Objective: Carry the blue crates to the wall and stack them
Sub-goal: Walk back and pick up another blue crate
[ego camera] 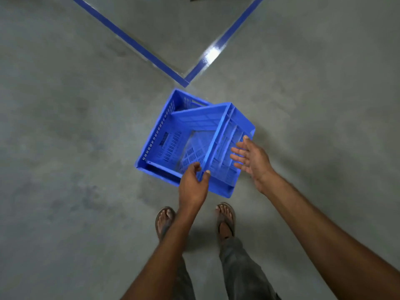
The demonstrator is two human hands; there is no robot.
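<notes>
I seem to be in a warehouse or factory hall. Underfoot is a smooth grey concrete floor (65, 148) with a dull sheen. Blue painted floor lines (129, 41) meet in a corner on it, one catching a glare of light. Stackable blue perforated plastic crates (164, 135) of the industrial sort are here.

We look through one wide-angle camera worn on the head, facing forward and steeply down at the floor (65, 169). It sits close above the tilted crate (225, 137) at centre; our feet (165, 219) mark the near edge, blue floor lines (129, 40) the far.
</notes>
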